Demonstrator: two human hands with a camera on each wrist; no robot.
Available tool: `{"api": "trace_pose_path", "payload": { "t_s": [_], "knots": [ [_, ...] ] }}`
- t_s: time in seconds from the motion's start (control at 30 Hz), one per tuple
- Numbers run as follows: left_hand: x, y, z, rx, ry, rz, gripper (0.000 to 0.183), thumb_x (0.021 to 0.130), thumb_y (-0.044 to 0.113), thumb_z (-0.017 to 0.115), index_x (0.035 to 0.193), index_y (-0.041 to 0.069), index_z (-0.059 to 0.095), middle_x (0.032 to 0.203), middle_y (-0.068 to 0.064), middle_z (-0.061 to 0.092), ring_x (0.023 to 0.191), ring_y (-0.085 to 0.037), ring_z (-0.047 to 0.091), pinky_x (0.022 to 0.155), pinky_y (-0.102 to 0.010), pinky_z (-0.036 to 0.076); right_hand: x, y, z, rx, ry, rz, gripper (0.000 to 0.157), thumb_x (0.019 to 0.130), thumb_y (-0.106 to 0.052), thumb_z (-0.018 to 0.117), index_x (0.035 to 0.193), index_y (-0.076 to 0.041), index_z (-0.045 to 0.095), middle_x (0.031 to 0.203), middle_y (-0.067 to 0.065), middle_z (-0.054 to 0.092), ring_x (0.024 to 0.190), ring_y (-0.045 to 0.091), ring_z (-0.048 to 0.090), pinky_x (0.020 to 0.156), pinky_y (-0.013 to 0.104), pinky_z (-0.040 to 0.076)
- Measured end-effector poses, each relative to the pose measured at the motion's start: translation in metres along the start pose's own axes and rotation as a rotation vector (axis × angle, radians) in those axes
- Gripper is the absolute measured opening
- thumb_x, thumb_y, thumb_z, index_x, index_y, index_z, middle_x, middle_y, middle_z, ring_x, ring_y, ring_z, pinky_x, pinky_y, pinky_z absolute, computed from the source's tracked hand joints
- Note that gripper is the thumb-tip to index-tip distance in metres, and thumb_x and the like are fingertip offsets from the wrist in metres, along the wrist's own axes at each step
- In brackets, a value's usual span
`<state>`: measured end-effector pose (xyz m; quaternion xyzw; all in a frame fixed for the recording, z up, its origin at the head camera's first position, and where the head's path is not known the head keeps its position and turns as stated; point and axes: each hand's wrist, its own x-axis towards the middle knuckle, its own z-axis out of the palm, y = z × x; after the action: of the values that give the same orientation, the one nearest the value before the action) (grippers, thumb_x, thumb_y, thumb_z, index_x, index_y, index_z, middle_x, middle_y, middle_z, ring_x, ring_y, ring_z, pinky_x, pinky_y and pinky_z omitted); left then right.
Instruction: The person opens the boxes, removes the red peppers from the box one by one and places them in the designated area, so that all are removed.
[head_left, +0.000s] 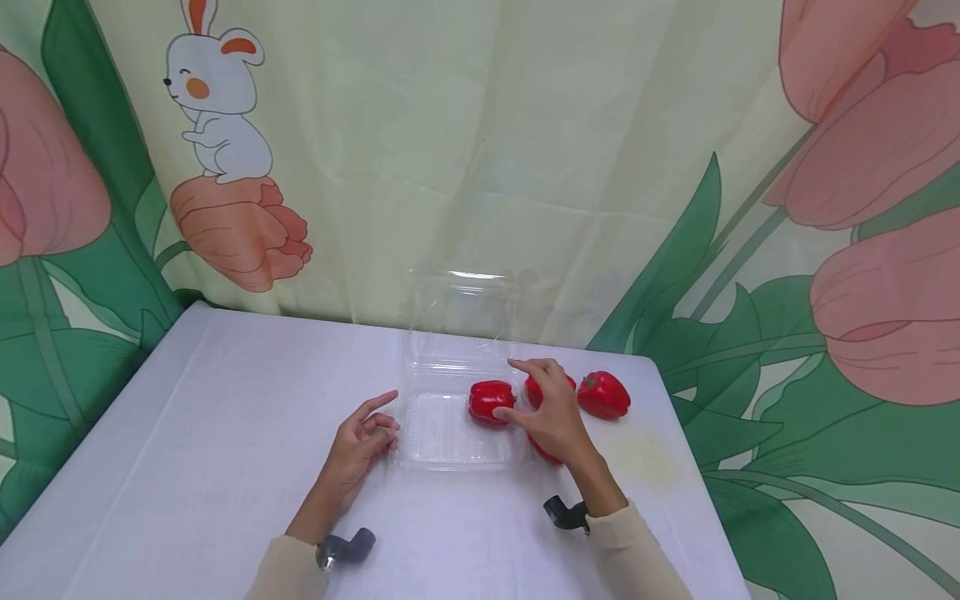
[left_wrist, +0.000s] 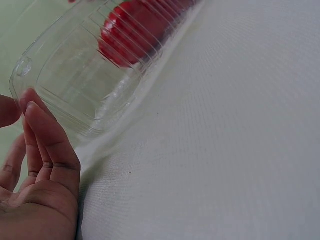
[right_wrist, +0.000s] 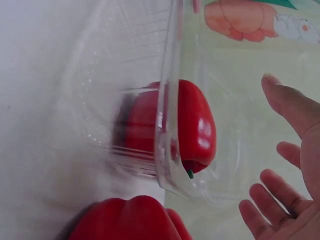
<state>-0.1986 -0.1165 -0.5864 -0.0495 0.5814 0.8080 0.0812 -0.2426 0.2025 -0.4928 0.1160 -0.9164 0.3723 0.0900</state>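
A clear plastic clamshell box (head_left: 450, 461) lies with its lid (head_left: 463, 317) raised at the back. One red bell pepper (head_left: 490, 403) sits in the right part of its base, its green stem showing in the right wrist view. My left hand (head_left: 357, 450) is at the box's left side; in the left wrist view its thumb and fingertips pinch the box rim (left_wrist: 30, 65). Above the right rim is my right hand (head_left: 553, 421), its fingers spread and holding nothing; the right wrist view shows it apart from the pepper (right_wrist: 197, 125).
Right of the box lie more red bell peppers: one (head_left: 603, 395) in plain sight, two partly hidden by my right hand. The white-clothed table (head_left: 225, 433) ends at a printed curtain (head_left: 562, 167) behind.
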Motion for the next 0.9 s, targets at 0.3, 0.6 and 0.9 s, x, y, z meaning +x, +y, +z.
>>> {"api": "trace_pose_path", "payload": {
  "t_s": [0.3,0.6,0.9],
  "knots": [
    [0.0,0.0,-0.001,-0.006,0.006,-0.008,0.062,0.097,-0.005,0.062,0.154,0.019,0.052,0.098,0.001,0.066,0.083,-0.012,0.064,0.075,-0.02,0.059,0.0,-0.002,0.013,0.019,-0.031,0.041,0.088,0.067,-0.029,0.101,0.145,-0.04,0.061,0.141,-0.002,0.057,0.133,0.025,0.056,0.094,0.053,0.063],
    [0.0,0.0,0.0,0.009,0.006,-0.013,0.062,0.098,-0.003,0.063,0.155,0.018,0.05,0.102,-0.005,0.066,0.083,-0.013,0.064,0.076,-0.02,0.059,0.001,-0.005,0.026,-0.051,-0.074,0.046,0.093,0.065,-0.026,0.102,0.148,-0.035,0.059,0.143,0.002,0.056,0.136,0.026,0.054,0.092,0.051,0.064],
    [-0.001,0.001,-0.001,0.013,0.003,-0.006,0.063,0.097,-0.004,0.064,0.155,0.018,0.051,0.1,-0.002,0.065,0.083,-0.012,0.064,0.075,-0.02,0.059,0.004,-0.003,0.036,-0.076,-0.114,0.048,0.094,0.064,-0.021,0.102,0.147,-0.032,0.06,0.144,0.002,0.056,0.137,0.027,0.053,0.092,0.05,0.064]
  ]
}}
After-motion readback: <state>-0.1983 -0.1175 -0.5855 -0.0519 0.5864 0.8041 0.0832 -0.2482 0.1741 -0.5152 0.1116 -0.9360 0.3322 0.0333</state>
